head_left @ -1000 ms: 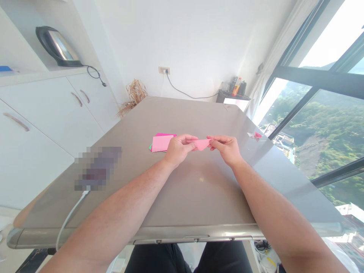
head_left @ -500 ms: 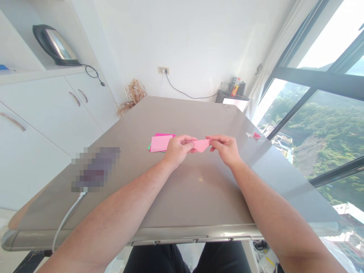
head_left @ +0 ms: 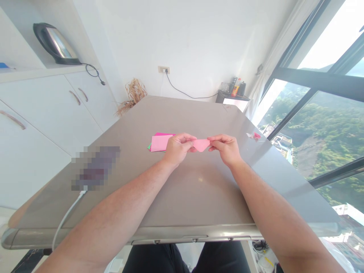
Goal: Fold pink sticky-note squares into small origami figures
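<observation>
Both hands hold a small folded pink paper (head_left: 201, 145) just above the grey table (head_left: 182, 189). My left hand (head_left: 178, 148) pinches its left end with fingers closed. My right hand (head_left: 226, 148) pinches its right end the same way. The paper shows a pointed lower edge between the two pinches. Just left of my left hand a small stack of coloured paper sheets (head_left: 159, 142) lies flat on the table, a pink sheet on top, with magenta and green edges showing beneath.
A blurred object (head_left: 95, 167) with a white cable (head_left: 65, 218) lies at the table's left. A small red-and-white folded piece (head_left: 254, 135) sits near the right edge. White cabinets (head_left: 51, 113) stand left, a kettle (head_left: 55, 43) on the shelf, large windows right.
The hands have come slightly closer together, and the pink paper between them looks shorter and more pointed. The arms stay almost in place.
</observation>
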The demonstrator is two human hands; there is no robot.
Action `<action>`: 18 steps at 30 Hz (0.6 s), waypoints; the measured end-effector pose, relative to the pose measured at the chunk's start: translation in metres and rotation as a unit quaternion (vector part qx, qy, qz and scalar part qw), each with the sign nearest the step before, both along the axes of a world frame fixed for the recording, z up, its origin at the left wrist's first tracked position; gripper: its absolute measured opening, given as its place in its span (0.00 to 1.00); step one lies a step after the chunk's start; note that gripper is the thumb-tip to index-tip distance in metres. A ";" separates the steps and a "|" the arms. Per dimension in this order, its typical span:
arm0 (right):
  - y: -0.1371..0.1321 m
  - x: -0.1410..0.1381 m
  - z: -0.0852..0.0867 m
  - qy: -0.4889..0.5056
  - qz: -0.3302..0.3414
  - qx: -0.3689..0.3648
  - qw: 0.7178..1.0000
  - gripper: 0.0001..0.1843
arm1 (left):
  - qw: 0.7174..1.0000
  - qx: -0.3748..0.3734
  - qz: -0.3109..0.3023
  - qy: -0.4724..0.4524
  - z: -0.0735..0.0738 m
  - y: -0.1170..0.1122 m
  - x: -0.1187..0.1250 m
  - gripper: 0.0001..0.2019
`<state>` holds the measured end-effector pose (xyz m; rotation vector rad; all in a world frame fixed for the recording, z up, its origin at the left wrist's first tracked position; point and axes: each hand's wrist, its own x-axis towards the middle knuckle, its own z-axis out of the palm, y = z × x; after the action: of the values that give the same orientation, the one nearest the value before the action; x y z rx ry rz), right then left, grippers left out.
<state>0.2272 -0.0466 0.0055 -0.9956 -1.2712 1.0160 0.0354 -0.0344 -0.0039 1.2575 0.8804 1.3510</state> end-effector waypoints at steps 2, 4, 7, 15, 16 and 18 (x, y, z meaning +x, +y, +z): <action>0.001 0.000 0.000 0.006 -0.004 -0.005 1.000 0.05 | 1.000 -0.006 -0.006 -0.006 0.001 -0.001 0.000 0.07; 0.001 0.000 0.000 0.010 -0.008 -0.011 1.000 0.06 | 1.000 -0.014 -0.016 -0.013 0.002 -0.002 -0.001 0.07; 0.001 0.001 0.000 0.010 -0.012 -0.015 1.000 0.06 | 0.999 -0.025 -0.027 -0.022 0.003 -0.002 -0.001 0.08; 0.001 0.002 -0.001 -0.002 -0.005 -0.005 1.000 0.06 | 0.998 -0.044 -0.026 -0.034 0.001 0.001 -0.003 0.07; 0.001 0.002 -0.001 -0.004 -0.005 -0.005 1.000 0.07 | 0.998 -0.044 -0.029 -0.032 0.000 0.001 -0.003 0.07; 0.001 0.002 -0.001 -0.006 -0.007 -0.004 1.000 0.07 | 0.999 -0.038 -0.032 -0.021 0.000 0.001 -0.004 0.09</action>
<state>0.2289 -0.0459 0.0046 -1.0180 -1.2687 1.0063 0.0317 -0.0335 -0.0038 1.1854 0.8471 1.2768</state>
